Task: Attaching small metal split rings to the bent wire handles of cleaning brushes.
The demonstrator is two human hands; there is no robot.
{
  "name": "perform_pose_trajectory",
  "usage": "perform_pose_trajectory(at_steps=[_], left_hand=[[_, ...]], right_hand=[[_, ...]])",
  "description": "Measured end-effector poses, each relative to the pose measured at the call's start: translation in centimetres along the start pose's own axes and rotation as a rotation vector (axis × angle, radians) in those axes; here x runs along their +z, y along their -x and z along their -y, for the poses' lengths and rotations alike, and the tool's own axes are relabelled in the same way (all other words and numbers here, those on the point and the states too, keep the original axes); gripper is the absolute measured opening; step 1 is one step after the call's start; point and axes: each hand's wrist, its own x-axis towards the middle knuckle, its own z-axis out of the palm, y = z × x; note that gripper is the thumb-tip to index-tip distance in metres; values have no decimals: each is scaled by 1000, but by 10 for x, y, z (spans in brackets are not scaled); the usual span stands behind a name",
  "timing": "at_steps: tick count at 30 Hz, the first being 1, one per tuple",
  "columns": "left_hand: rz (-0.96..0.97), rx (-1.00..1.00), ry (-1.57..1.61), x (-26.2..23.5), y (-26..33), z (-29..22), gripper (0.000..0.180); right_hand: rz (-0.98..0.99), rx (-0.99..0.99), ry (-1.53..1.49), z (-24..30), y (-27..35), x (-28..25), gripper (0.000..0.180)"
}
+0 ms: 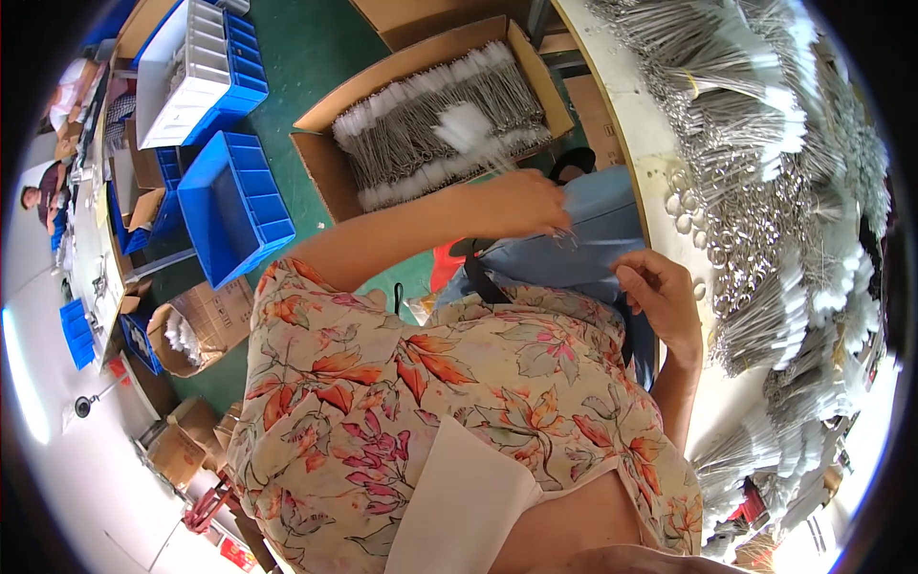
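My left hand [524, 204] is closed around a small bunch of thin wire brushes. Their white bristle heads [463, 128] are smeared by motion and point toward the open cardboard box, while wire loops stick out by the fingers. In that box, wire brushes [430, 120] lie packed in rows, with white tips along both sides. My right hand [662, 292] is raised beside the table edge with its fingers curled and thumb against forefinger; anything between them is hidden. Nearest to it on the table are the loop ends of piled wire brushes [741, 239].
The pale table [660, 182] runs along my right, heaped with bundles of white-tipped brushes. The cardboard box [325, 182] stands ahead on the green floor. Blue bins [234, 206] and a white bin [163, 86] are at the left. Another person [43, 196] is farther off.
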Motion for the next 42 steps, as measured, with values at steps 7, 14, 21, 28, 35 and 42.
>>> perform_pose_trajectory(at_steps=[7,14,21,28,35,42], left_hand=[[624,-535,-251,10,159,123,25],[-77,-620,123,46,87,54,34],[60,-335,751,-56,-62,-20,23],[389,-112,906,-160,-189,-65,21],[166,-199,500,-194,-399,-12,26],[44,-111,-519,-151,-511,145,19]], right_hand=[[-70,6,5,-3,-2,1,11],[-80,-6,-38,-3,-8,-4,8],[-73,-119,-42,-18,21,-31,10],[-286,-158,-117,-53,72,-84,14],[16,-252,-519,-37,115,-106,22],[-632,-320,-319,-53,139,-202,22]])
